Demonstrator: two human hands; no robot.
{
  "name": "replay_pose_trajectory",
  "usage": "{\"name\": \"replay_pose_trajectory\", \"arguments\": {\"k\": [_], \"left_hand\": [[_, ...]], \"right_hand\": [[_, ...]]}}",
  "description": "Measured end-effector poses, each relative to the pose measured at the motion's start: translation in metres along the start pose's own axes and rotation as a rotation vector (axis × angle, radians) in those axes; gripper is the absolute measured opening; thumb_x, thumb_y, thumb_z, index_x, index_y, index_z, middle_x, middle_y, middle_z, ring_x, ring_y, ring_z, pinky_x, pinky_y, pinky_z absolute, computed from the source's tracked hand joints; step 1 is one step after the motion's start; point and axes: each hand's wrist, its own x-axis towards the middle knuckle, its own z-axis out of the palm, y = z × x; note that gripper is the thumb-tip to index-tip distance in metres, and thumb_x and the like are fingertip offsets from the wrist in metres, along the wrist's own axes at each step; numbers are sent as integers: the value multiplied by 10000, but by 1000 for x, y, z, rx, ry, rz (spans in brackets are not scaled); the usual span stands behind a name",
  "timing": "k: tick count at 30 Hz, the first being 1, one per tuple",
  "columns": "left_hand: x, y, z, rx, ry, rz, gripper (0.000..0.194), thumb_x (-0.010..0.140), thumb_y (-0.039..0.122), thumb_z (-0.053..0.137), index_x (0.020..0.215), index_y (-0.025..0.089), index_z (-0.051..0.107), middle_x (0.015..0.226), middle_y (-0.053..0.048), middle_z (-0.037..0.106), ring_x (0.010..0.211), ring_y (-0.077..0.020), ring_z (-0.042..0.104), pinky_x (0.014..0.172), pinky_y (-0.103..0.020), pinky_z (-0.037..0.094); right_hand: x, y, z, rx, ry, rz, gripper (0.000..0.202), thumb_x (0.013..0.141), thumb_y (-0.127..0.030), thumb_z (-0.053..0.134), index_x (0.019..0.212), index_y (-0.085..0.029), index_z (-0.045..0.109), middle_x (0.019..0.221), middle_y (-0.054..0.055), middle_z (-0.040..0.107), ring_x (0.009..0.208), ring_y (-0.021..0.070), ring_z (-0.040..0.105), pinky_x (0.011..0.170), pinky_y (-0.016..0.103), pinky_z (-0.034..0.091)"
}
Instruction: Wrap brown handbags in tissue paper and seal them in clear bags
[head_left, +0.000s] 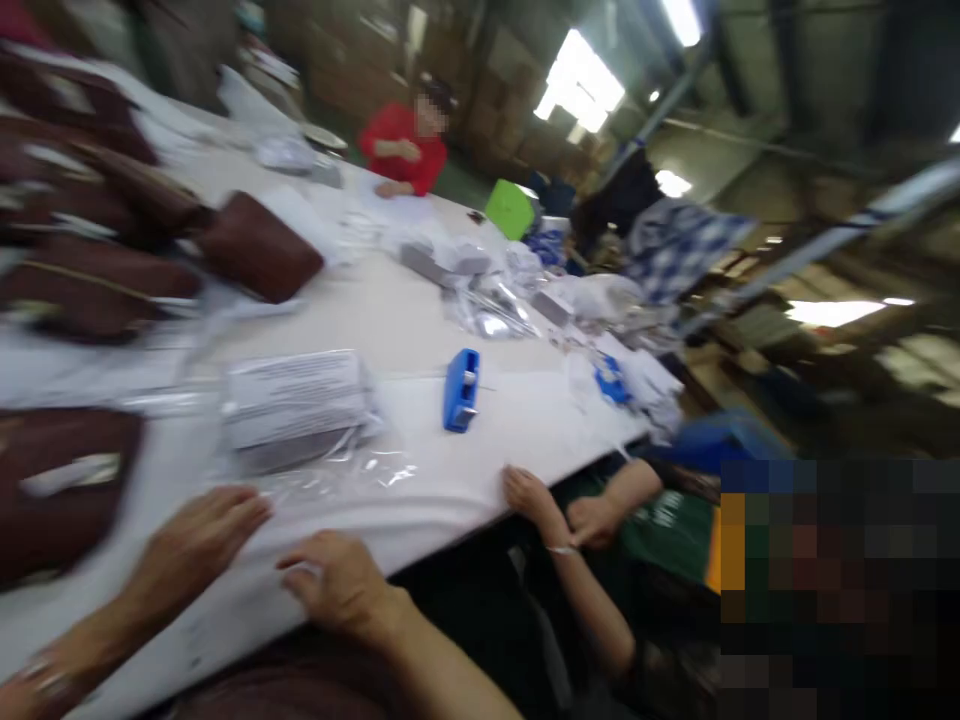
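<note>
Our left hand [199, 540] has fingers extended, right hand [341, 585] half-curled, thumb apart. Bagged packet [296, 405] just ahead, blue tool [459, 390] right of it.

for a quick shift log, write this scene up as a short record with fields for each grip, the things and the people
left grip: fingers extended near the printed plastic package; contact unclear
right grip: thumb and fingers apart, nothing visibly held
blue item: on the white table, right of the package
brown bags: several, at the picture's left
people: person in red across the table; another person's hands at right
</note>
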Motion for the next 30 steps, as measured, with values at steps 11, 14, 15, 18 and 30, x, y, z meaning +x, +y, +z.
{"name": "replay_pose_trajectory", "arguments": {"k": [11,14,15,18,30], "left_hand": [[20,52,-12,199,77,-166,285,1015,289,447,854,171,651,830,-43,604,783,-171,520,737,-297,411],[16,57,-15,143,148,-160,257,1013,276,459,888,172,658,871,-46,614,808,-168,525,756,-301,410],[16,58,-15,130,167,-157,246,1011,275,469,889,174,658,876,-44,616,816,-166,528,761,-298,410],[15,57,-18,109,205,-146,219,1002,280,495,899,175,657,885,-43,626,829,-163,536,762,-293,412],[8,51,-16,14,234,-134,153,978,205,519,936,176,663,946,-51,688,872,-153,599,797,-287,459]], "right_hand": [[50,4,12,678,259,250,247,783,-357,702,966,-196,735,1015,76,728,987,234,667,938,428,528],[58,-1,8,879,304,397,339,791,-435,708,1029,-198,668,718,-17,666,544,101,575,506,227,493],[64,-1,8,965,313,434,370,775,-443,727,1047,-206,648,652,-52,619,456,65,487,420,182,401],[87,-2,8,1162,272,504,409,682,-420,799,997,-213,637,592,-92,546,389,21,328,349,147,235],[146,-6,19,1344,-47,637,211,652,-207,788,815,-204,655,504,-105,470,344,15,241,299,135,197]]}}
